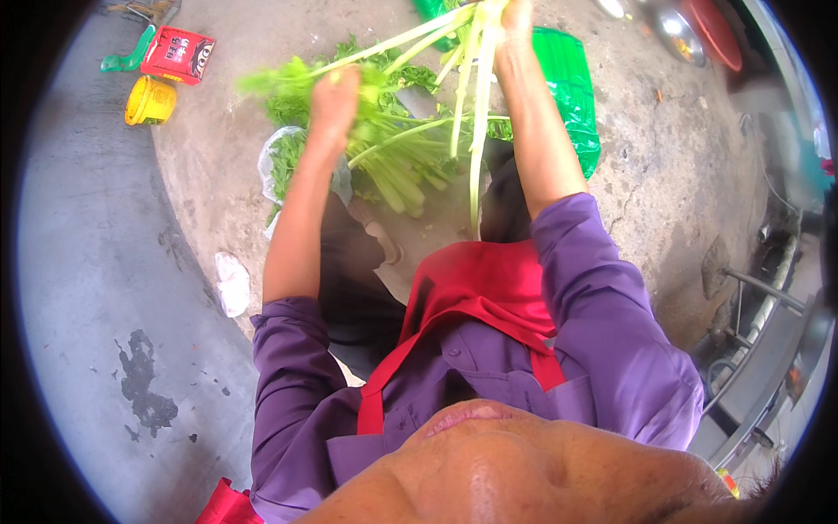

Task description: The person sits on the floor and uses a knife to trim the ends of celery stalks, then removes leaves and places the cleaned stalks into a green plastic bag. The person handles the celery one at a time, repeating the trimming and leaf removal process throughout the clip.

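My right hand (516, 23) is at the top edge, partly cut off, closed around the pale base of several celery stalks (483, 85). Some of these stalks hang down toward my lap, while others slant left to my left hand (335, 98). That hand is shut on the leafy end of the slanting celery stalks (399, 46); the leaves around it are blurred. Below both hands lies a pile of cut celery (406, 173) on the ground between my legs. A clear plastic bag (267, 164) with green leaves in it sits under my left forearm.
A shiny green plastic bag (573, 98) lies beside my right forearm. To the left stand a red box (177, 56), a yellow tub (150, 100) and a green plastic object (134, 52). A white crumpled bag (232, 285) is nearer. Metal bowl (681, 38) and red basin (713, 33) are far right.
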A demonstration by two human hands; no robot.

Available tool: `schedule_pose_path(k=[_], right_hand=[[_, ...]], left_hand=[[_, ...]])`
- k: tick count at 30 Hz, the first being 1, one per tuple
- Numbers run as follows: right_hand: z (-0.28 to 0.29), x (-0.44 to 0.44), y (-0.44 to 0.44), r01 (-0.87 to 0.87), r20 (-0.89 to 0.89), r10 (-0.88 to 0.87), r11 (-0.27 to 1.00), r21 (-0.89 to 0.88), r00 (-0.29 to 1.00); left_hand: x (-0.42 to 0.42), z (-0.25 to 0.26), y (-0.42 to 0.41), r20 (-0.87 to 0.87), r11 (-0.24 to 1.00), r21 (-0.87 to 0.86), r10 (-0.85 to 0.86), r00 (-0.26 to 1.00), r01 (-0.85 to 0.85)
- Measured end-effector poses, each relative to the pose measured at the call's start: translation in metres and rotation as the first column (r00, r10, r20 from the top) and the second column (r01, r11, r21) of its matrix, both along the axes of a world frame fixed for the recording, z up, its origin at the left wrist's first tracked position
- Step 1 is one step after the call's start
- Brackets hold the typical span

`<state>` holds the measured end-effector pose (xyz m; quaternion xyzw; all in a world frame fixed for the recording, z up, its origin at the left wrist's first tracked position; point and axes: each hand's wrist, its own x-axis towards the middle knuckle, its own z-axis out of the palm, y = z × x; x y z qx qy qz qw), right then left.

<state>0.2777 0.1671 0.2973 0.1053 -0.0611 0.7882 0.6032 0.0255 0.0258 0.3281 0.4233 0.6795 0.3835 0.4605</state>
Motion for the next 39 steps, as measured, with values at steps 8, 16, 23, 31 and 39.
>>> schedule_pose_path(k=[8, 16, 23, 31, 39], right_hand=[[-0.048, 0.067, 0.035, 0.218, -0.191, -0.198, 0.972, 0.088, 0.961], [-0.028, 0.059, 0.022, 0.194, -0.174, -0.184, 0.980, 0.040, 0.967], [-0.007, 0.031, 0.002, 0.031, -0.221, 0.013, 0.980, 0.195, 0.975], [0.021, 0.018, -0.021, 0.047, 0.066, -0.062, 0.977, 0.209, 0.996], [0.011, 0.011, -0.017, -0.192, -0.093, 0.210, 0.965, 0.177, 0.973]], left_hand=[[-0.072, 0.009, 0.004, 0.700, 0.994, 0.076, -0.001, 0.714, -0.074], [-0.051, -0.002, 0.010, 0.615, 0.937, 0.083, -0.316, 0.723, 0.339], [0.004, 0.029, -0.009, -0.449, 0.971, 0.074, -0.173, 0.877, 0.229], [0.027, 0.031, 0.004, -0.468, 0.859, 0.039, -0.436, 0.769, 0.510], [0.033, 0.044, -0.013, -0.579, 0.701, 0.142, -0.515, 0.633, 0.699]])
